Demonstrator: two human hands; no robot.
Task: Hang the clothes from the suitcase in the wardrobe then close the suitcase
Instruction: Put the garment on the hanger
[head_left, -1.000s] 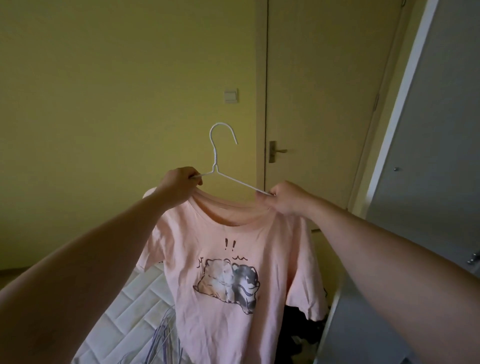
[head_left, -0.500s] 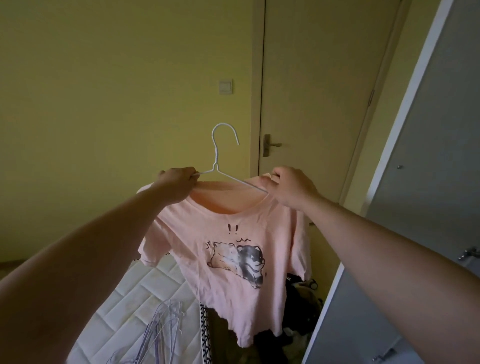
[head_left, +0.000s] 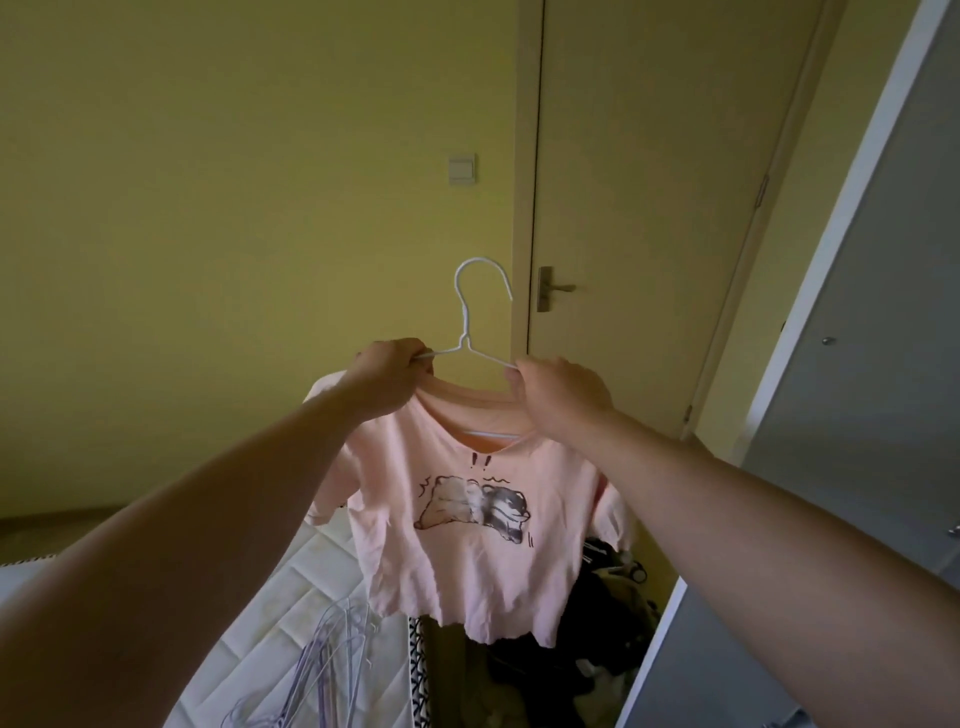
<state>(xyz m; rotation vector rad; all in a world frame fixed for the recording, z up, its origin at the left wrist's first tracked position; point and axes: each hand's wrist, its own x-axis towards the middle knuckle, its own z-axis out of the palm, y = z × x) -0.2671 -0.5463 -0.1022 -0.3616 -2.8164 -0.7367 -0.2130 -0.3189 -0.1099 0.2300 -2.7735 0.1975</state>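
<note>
Ahead, room door (head_left: 649, 182) shut, grey wardrobe door (head_left: 883, 415) at right. Below, quilted bed (head_left: 291, 613); pink T-shirt (head_left: 467, 561) mid-air, partly hiding dark clothes heap (head_left: 597, 623); spare hangers (head_left: 322, 660) on bed. T-shirt on white hanger (head_left: 465, 322); left hand (head_left: 387, 379), right hand (head_left: 558, 400), fingers clamped on hanger arms.

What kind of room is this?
Probably a bedroom: a quilted mattress lies below, a grey wardrobe door stands at the right, and the left hand and right hand hold a shirt on a hanger, above spare hangers.
</note>
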